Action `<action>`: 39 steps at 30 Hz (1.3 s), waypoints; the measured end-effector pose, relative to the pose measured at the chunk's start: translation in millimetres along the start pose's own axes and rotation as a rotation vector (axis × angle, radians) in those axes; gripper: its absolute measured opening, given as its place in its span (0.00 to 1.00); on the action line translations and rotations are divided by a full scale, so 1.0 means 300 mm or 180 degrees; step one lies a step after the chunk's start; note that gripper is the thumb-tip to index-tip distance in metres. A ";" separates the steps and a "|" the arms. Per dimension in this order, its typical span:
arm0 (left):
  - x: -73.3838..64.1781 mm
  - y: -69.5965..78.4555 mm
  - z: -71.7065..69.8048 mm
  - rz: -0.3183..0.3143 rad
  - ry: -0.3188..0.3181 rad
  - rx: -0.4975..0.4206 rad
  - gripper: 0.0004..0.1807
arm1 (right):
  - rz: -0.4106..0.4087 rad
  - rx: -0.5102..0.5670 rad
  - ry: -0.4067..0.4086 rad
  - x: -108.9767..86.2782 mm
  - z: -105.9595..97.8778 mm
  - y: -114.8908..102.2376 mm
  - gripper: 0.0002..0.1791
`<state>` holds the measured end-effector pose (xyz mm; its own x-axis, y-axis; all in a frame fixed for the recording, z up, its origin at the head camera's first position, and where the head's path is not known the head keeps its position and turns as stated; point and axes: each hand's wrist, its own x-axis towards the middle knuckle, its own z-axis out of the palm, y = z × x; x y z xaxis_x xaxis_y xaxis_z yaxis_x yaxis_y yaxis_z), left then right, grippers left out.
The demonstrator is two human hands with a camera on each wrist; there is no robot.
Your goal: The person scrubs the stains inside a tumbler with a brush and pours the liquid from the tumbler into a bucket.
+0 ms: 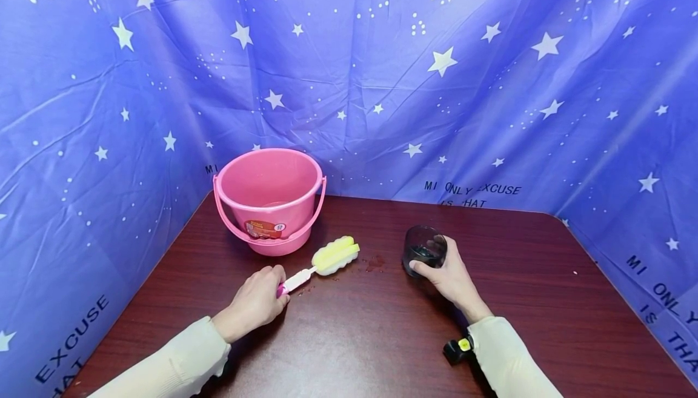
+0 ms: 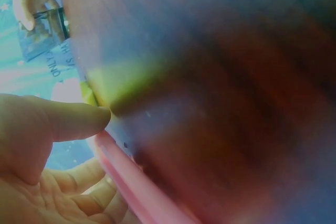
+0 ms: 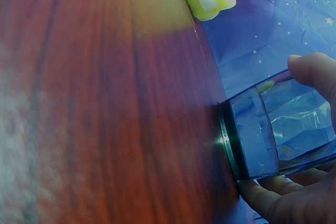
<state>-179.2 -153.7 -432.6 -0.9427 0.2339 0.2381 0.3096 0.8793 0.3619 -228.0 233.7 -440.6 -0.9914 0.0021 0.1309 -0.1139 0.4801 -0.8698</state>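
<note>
In the head view my left hand (image 1: 256,298) holds a sponge cup brush (image 1: 335,256) by its white and pink handle. Its yellow and white sponge head points right, low over the table. The left wrist view shows the thumb (image 2: 79,116) pressed on the pink handle (image 2: 139,182). My right hand (image 1: 451,269) grips a dark see-through cup (image 1: 418,246) from its right side, thumb in front and fingers behind. Some liquid seems to be inside the cup. In the right wrist view the cup's thick base (image 3: 231,142) appears to touch the tabletop.
A pink bucket (image 1: 283,228) with its handle lowered in front stands at the back left of the brown wooden table (image 1: 349,337). Water drops (image 1: 375,263) lie between brush and cup. A blue curtain with stars (image 1: 349,71) surrounds the table's back and sides.
</note>
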 end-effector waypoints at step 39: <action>0.027 0.011 -0.085 -0.0406 -0.0087 -0.0236 0.17 | 0.0026 0.0026 -0.0041 -0.045 -0.009 -0.117 0.46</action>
<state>-182.7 -159.6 -406.5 -0.9776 0.1344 0.1617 0.1946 0.8698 0.4535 -210.5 219.4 -410.5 -0.9930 -0.0054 0.1177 -0.1063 0.4728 -0.8747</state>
